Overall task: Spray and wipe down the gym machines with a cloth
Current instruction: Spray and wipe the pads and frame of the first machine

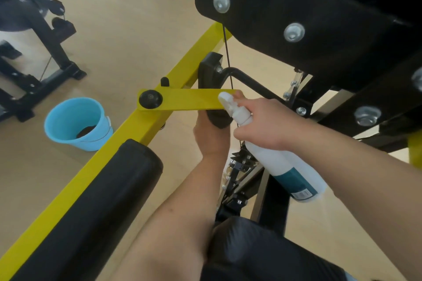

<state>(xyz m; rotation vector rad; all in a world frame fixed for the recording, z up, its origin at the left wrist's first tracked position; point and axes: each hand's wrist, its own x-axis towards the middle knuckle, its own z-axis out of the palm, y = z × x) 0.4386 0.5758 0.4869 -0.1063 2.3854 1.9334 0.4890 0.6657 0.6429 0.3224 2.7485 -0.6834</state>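
Note:
My right hand (262, 125) grips the neck of a white spray bottle (287, 166) with a teal label. One finger lies along its nozzle, which points at a flat yellow plate (189, 100) on the machine. My left hand (210, 137) reaches under that plate and holds a dark wad that looks like the cloth (217, 120), pressed against the black part below. The cloth's far side is hidden by the plate. The machine's yellow beam (141, 128) runs diagonally from the lower left to the upper middle.
A light blue bucket (68, 121) with something dark inside stands on the wooden floor left of the beam. A black roller pad (102, 189) lies along the beam. A black bolted housing (296, 18) looms at the upper right, with a black bent handle (251, 82) below it. Another machine (34, 29) stands far left.

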